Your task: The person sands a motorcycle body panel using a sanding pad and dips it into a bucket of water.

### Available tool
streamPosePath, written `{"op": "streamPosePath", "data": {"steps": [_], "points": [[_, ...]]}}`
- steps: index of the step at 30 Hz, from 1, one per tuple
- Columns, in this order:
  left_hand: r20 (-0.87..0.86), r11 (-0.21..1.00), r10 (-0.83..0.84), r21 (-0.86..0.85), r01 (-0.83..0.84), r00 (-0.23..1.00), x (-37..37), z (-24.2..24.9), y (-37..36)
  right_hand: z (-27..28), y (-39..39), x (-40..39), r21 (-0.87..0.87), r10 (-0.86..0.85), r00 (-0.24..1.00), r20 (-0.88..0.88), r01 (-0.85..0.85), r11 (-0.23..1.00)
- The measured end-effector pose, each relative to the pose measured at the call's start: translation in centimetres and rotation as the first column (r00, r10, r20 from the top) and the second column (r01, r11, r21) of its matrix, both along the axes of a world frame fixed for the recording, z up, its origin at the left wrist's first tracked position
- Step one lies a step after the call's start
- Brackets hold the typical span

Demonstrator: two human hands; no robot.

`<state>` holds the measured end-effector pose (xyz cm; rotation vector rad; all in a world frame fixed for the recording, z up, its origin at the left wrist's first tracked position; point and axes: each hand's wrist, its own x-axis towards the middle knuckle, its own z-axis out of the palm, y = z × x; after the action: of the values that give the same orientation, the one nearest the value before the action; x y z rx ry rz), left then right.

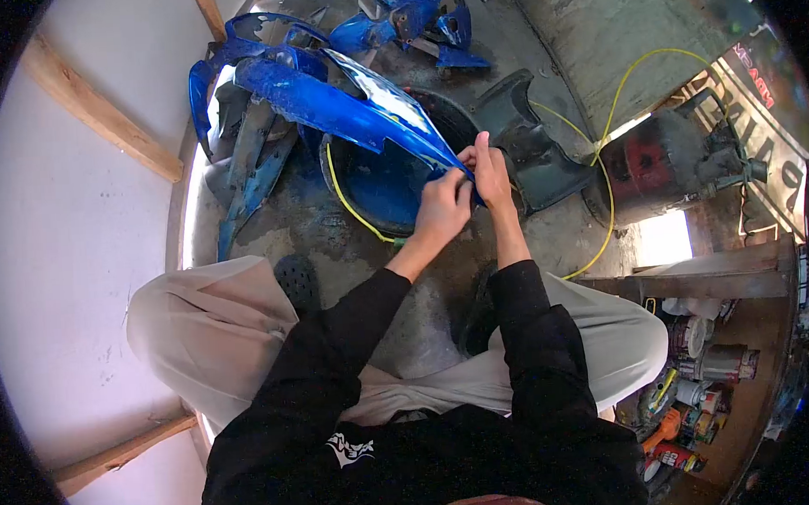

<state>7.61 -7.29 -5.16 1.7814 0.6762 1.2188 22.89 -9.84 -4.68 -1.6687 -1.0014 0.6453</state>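
A long blue motorcycle fairing panel (326,107), with a white patch along its upper side, slants over a dark basin (353,201) that has blue inside. My right hand (491,175) grips the panel's narrow near end, thumb up, fingers partly hidden behind it. My left hand (444,207) is closed at the same end, its fingertips bent against the lower edge. Whether a small item sits under those fingertips cannot be made out. A yellow hose (348,205) runs along the basin's left rim.
More blue fairing parts (394,23) lie on the floor beyond. Dark plastic panels (540,161) rest right of the basin, beside a red-and-black tank (653,165). Cans fill a wooden shelf (731,279) at lower right. A white wall (79,231) stands on the left.
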Motion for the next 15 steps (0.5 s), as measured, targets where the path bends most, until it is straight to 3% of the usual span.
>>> {"op": "streamPosePath", "data": {"steps": [3,5,7,10,11,13,15], "points": [[0.011,0.993,-0.119,-0.008,0.12,0.993,0.1,0.0,0.1,-0.1,-0.2,0.2,0.026,0.01,1.0,0.011,-0.011,1.0],[0.017,0.995,0.074,0.067,-0.075,0.997,-0.7,0.3,2.6,0.1,-0.3,-0.3,0.024,-0.001,1.0,-0.022,0.001,1.0],[-0.031,0.98,0.197,-0.017,-0.197,0.98,-2.5,1.4,5.8,0.3,-0.5,-0.3,0.03,-0.027,0.998,-0.052,0.028,0.999],[0.056,0.974,0.209,-0.104,-0.202,0.976,-3.4,1.0,8.9,0.0,-0.1,-0.3,0.063,-0.006,1.0,-0.006,0.006,0.998],[0.019,0.972,0.236,0.014,-0.236,0.972,-2.9,0.5,8.5,0.0,0.1,-0.2,0.041,-0.009,1.0,-0.006,0.009,0.999],[-0.127,0.997,0.08,0.028,-0.077,0.989,-2.3,1.6,5.0,0.2,0.3,-0.1,0.014,-0.006,1.0,-0.001,0.006,1.0],[-0.137,0.99,-0.139,0.017,0.142,0.981,-0.5,0.2,1.4,0.3,0.1,0.0,-0.015,0.012,0.999,0.033,-0.012,1.0]]}}
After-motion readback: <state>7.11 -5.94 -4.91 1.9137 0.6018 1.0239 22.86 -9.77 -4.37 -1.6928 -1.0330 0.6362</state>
